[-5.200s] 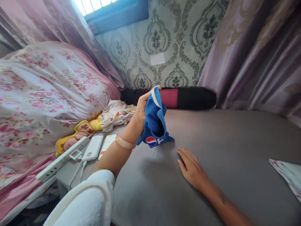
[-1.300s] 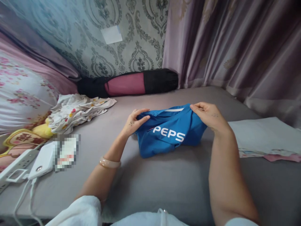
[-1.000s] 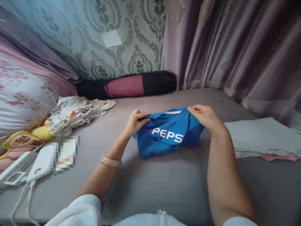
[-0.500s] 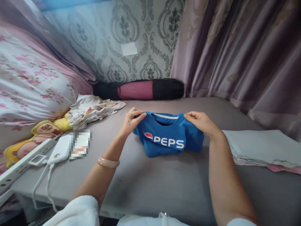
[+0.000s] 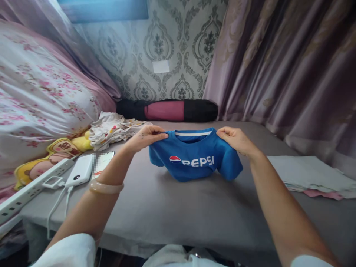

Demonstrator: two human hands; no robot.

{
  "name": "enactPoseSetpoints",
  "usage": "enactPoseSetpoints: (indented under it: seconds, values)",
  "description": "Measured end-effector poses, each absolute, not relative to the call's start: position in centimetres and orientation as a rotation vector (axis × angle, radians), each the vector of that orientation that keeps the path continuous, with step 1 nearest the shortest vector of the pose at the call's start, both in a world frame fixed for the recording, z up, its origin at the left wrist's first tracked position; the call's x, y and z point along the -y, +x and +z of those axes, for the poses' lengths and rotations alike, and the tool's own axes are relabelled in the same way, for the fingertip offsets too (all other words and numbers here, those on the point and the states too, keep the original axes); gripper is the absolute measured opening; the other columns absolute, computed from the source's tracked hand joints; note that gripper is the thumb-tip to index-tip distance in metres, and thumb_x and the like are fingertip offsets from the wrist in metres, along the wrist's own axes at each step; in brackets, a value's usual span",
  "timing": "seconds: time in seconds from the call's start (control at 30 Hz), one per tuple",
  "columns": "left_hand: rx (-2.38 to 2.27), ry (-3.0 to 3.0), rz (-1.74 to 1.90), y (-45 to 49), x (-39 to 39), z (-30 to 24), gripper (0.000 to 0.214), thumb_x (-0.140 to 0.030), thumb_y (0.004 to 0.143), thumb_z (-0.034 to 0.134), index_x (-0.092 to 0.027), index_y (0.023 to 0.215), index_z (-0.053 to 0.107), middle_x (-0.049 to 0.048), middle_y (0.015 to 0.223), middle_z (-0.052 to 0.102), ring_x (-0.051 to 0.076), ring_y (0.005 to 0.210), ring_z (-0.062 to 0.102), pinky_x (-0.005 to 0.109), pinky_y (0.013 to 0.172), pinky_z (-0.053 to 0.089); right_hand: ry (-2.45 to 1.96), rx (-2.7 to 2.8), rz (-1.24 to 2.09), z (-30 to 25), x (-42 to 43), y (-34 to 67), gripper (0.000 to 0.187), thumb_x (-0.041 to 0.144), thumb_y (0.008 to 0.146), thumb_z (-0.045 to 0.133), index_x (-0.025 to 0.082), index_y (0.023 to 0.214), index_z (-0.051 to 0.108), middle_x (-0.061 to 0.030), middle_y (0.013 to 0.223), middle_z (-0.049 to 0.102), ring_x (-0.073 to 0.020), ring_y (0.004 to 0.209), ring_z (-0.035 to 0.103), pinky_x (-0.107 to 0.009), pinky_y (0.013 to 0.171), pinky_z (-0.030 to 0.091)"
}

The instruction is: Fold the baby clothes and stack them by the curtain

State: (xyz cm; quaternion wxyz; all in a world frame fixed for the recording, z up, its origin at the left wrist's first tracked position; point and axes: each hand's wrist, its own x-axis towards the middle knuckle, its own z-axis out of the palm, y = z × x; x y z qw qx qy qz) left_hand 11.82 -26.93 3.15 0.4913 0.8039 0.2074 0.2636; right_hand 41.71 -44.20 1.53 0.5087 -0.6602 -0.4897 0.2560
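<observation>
A blue T-shirt [image 5: 194,148] with a white PEPSI print and a round red, white and blue logo hangs between my hands above the grey sheet [image 5: 178,215]. My left hand [image 5: 148,137] pinches its shoulder beside the neckline, thumb and fingers pressed together. On the other side of the collar, my right hand [image 5: 235,139] pinches the opposite shoulder. The collar faces up with its pale inner band showing, and both short sleeves droop outward. The lower part of the shirt is bunched and folded behind the print, so its hem is hidden.
Folded clothes [image 5: 311,174] lie at right. At left are a crumpled patterned cloth [image 5: 114,129], a yellow plush toy [image 5: 36,168], a power strip [image 5: 36,189], a white power bank [image 5: 80,170] with cables and a partly blurred phone [image 5: 104,163]. A black and maroon bag [image 5: 167,110] lies along the wall.
My hands have moved a little apart and pulled the neckline wider and straighter. The sleeves now hang out more to the sides. The camera view has shifted slightly.
</observation>
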Motion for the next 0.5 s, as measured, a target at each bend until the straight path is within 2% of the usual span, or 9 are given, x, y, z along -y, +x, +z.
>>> enactPoseSetpoints:
  seconds: [0.1, 0.33, 0.43, 0.5]
  values:
    - [-0.448, 2.068, 0.688, 11.3, 26.3, 4.8, 0.026, -0.043, 0.069, 0.077, -0.018, 0.068, 0.072, 0.0021, 0.063, 0.062, 0.014, 0.057, 0.057, 0.023, 0.049, 0.046, -1.63, 1.322, 0.617, 3.9, 44.9, 41.9, 0.043, 0.059, 0.067, 0.074, 0.021, 0.088, 0.071, 0.001, 0.069, 0.069, -0.0141, 0.061, 0.061, -0.026, 0.057, 0.048]
    - [-0.444, 2.375, 0.527, 10.1, 24.3, 11.1, 0.031, -0.049, 0.075, 0.068, -0.022, 0.09, 0.073, 0.0004, 0.076, 0.069, 0.019, 0.075, 0.065, 0.031, 0.068, 0.057, -1.676, 1.527, 0.812, 10.7, 46.2, 42.5, 0.043, 0.05, 0.067, 0.079, 0.027, 0.103, 0.074, -0.0009, 0.084, 0.075, -0.0225, 0.081, 0.071, -0.036, 0.075, 0.059]
    - [-0.522, 2.503, 0.667, 10.1, 24.3, 14.4, 0.031, -0.046, 0.08, 0.062, -0.02, 0.094, 0.072, 0.0018, 0.079, 0.068, 0.02, 0.079, 0.064, 0.034, 0.073, 0.056, -1.678, 1.537, 0.601, 13.8, 46.0, 42.9, 0.038, 0.049, 0.069, 0.078, 0.028, 0.1, 0.075, -0.0025, 0.085, 0.075, -0.0248, 0.082, 0.071, -0.039, 0.074, 0.06]
    - [-0.64, 2.617, 0.971, 10.6, 24.7, 16.2, 0.03, -0.041, 0.084, 0.058, -0.016, 0.094, 0.07, 0.0029, 0.082, 0.067, 0.02, 0.085, 0.062, 0.036, 0.083, 0.052, -1.658, 1.524, 0.387, 15.5, 45.5, 43.2, 0.034, 0.048, 0.072, 0.076, 0.026, 0.099, 0.075, -0.0037, 0.085, 0.075, -0.0251, 0.081, 0.07, -0.039, 0.071, 0.059]
